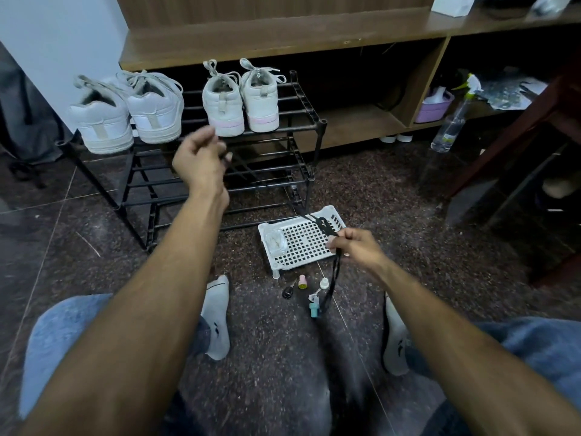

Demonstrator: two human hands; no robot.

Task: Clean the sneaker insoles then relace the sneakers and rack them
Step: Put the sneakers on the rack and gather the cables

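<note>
Right hand (358, 245), centre right of the frame, has its grip closed on a black lace (323, 226). The lace runs taut up-left to the left hand (201, 155), whose grip pinches the far end before the rack (309, 110). Two sneaker pairs (240, 97) stand on the top tier, already laced. Step in hand appears to be straightening the lace. Next move: find the shoe it belongs to; none shows.

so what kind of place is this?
Probably a room at home, on the floor by a shoe storage spot: a black shoe rack holding white sneakers, a low wooden shelf unit behind, dark stone floor.
</note>
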